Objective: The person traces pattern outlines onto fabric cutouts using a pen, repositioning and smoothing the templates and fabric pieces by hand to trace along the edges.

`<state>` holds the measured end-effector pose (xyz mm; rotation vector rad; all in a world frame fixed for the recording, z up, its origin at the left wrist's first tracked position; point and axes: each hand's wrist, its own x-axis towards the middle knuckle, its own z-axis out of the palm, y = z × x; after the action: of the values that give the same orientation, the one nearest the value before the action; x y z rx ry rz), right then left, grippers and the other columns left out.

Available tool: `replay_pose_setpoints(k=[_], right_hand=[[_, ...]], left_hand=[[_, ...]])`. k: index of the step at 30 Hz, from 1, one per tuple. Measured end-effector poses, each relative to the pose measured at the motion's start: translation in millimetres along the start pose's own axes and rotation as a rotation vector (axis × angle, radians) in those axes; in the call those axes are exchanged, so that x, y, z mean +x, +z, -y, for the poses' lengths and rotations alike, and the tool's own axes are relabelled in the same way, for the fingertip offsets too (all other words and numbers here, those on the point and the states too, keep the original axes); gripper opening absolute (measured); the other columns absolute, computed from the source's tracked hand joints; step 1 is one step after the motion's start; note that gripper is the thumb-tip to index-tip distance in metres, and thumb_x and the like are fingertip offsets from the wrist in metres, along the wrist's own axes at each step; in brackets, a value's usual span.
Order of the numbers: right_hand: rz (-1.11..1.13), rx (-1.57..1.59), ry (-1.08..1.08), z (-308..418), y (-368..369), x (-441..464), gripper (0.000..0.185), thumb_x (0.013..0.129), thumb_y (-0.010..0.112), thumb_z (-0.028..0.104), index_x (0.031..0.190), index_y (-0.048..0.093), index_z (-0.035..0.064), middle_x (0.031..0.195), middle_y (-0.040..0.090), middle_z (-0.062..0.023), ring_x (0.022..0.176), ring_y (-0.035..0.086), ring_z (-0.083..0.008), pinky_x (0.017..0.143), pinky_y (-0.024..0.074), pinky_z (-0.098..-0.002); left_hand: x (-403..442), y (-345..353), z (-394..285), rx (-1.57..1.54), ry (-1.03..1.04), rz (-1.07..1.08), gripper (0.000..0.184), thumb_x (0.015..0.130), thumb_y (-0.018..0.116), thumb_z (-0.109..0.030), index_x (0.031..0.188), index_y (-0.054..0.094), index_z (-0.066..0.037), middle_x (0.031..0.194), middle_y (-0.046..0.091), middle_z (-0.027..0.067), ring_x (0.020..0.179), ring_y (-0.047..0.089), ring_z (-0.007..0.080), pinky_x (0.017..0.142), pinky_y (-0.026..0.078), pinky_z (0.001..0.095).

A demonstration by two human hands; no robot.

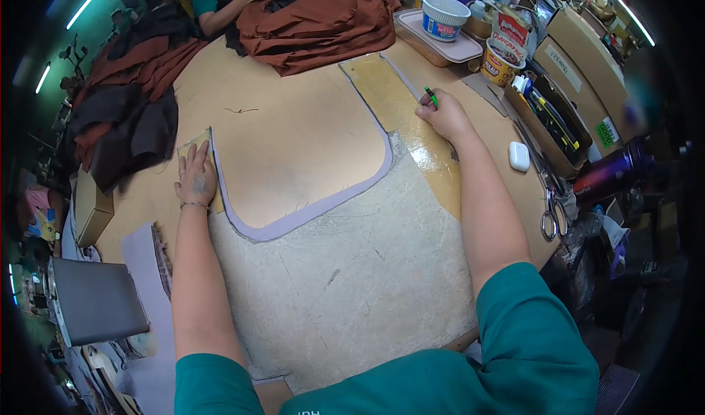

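A large U-shaped pattern board (345, 275), grey with yellow taped arms, lies flat on the table. Beneath it, lilac-grey material (294, 222) shows as a strip along the inner curve. My left hand (196, 176) rests flat on the board's left arm, fingers stretched out. On the far side of the right arm, my right hand (448, 117) grips a green pen (431, 97) close to the board's outer edge. Whether the pen's tip touches the material is hidden by the hand.
Rust-brown cloth (319, 26) lies across the far side, by another person's arm (229, 17). At right are scissors (552, 217), a white case (518, 156), a cardboard box of pens (551, 117) and tubs (444, 18). A grey container (99, 301) stands at left.
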<state>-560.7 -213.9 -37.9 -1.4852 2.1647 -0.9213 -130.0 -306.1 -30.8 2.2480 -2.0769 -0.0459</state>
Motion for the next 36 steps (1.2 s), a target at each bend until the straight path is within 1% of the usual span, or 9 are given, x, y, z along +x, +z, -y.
replay_pose_setpoints(k=[11,14,17,20,26,29,31,34,36], right_hand=[[0.028,-0.110,0.018,19.1,-7.2,-8.9,0.030,0.072,0.064,0.015,0.097,0.055,0.0018,0.081,0.059,-0.0128,0.077,0.057,-0.0223,0.070,0.0438,-0.0304],[0.024,-0.066,0.018,8.6,-2.9,-1.9,0.038,0.070,0.066,0.022,0.099,0.054,-0.0003,0.084,0.059,-0.0136,0.077,0.057,-0.0227,0.071,0.0435,-0.0306],[-0.031,0.033,0.134,17.3,3.3,-1.2,0.047,0.067,0.069,0.029,0.096,0.053,-0.0038,0.086,0.059,-0.0149,0.076,0.057,-0.0230,0.071,0.0437,-0.0307],[-0.050,-0.198,0.095,24.5,1.1,-2.8,0.053,0.062,0.072,0.034,0.092,0.053,-0.0058,0.085,0.058,-0.0157,0.074,0.057,-0.0218,0.069,0.0439,-0.0300],[0.027,0.351,0.256,9.4,0.5,7.3,0.051,0.060,0.075,0.025,0.093,0.051,-0.0061,0.086,0.057,-0.0161,0.075,0.056,-0.0198,0.067,0.0439,-0.0284],[-0.029,0.158,0.200,13.5,3.3,5.1,0.052,0.062,0.074,0.020,0.098,0.049,-0.0076,0.088,0.057,-0.0148,0.078,0.056,-0.0188,0.069,0.0434,-0.0277],[-0.072,0.222,0.112,9.6,8.8,4.9,0.052,0.063,0.073,0.018,0.101,0.049,-0.0084,0.090,0.057,-0.0136,0.080,0.055,-0.0179,0.071,0.0428,-0.0270],[-0.099,0.297,0.063,8.5,12.1,3.8,0.052,0.064,0.072,0.013,0.105,0.048,-0.0089,0.093,0.057,-0.0119,0.083,0.054,-0.0164,0.073,0.0419,-0.0258],[-0.074,0.307,0.093,12.1,10.6,-0.2,0.051,0.064,0.071,0.010,0.105,0.048,-0.0088,0.094,0.057,-0.0112,0.084,0.053,-0.0156,0.075,0.0415,-0.0252]], left_hand=[[0.2,0.2,1.4,-0.021,0.013,0.001,0.040,0.086,0.032,-0.029,0.126,0.033,-0.034,0.137,0.025,-0.0048,0.127,0.021,0.0231,0.095,0.022,0.0569],[-3.4,-2.8,0.4,-0.034,0.004,-0.001,0.040,0.086,0.032,-0.028,0.126,0.033,-0.034,0.137,0.025,-0.0043,0.127,0.021,0.0241,0.095,0.021,0.0571],[-3.7,-5.0,-1.3,-0.034,0.001,0.000,0.040,0.086,0.033,-0.029,0.126,0.033,-0.034,0.137,0.025,-0.0042,0.127,0.021,0.0245,0.095,0.021,0.0571],[-3.3,-3.6,-1.1,-0.032,0.005,-0.001,0.040,0.086,0.033,-0.029,0.126,0.033,-0.034,0.137,0.025,-0.0046,0.127,0.021,0.0241,0.096,0.021,0.0568],[1.5,0.9,3.4,-0.022,0.021,0.004,0.040,0.087,0.032,-0.030,0.126,0.033,-0.035,0.137,0.024,-0.0057,0.127,0.021,0.0234,0.096,0.022,0.0564],[3.6,2.3,6.0,-0.035,0.037,0.001,0.039,0.086,0.032,-0.029,0.126,0.034,-0.034,0.137,0.024,-0.0052,0.127,0.021,0.0233,0.096,0.022,0.0561],[2.7,-0.8,4.0,-0.058,0.037,0.007,0.040,0.085,0.036,-0.026,0.125,0.036,-0.030,0.137,0.024,-0.0025,0.126,0.022,0.0234,0.096,0.022,0.0563],[0.2,-12.2,-22.6,0.053,0.008,-0.145,0.041,0.082,0.041,-0.021,0.123,0.039,-0.022,0.136,0.027,0.0038,0.125,0.024,0.0244,0.096,0.023,0.0556],[7.9,-1.2,-58.9,-0.166,0.466,-0.411,0.040,0.075,0.047,-0.011,0.115,0.047,-0.014,0.127,0.038,0.0130,0.119,0.032,0.0311,0.095,0.030,0.0444]])
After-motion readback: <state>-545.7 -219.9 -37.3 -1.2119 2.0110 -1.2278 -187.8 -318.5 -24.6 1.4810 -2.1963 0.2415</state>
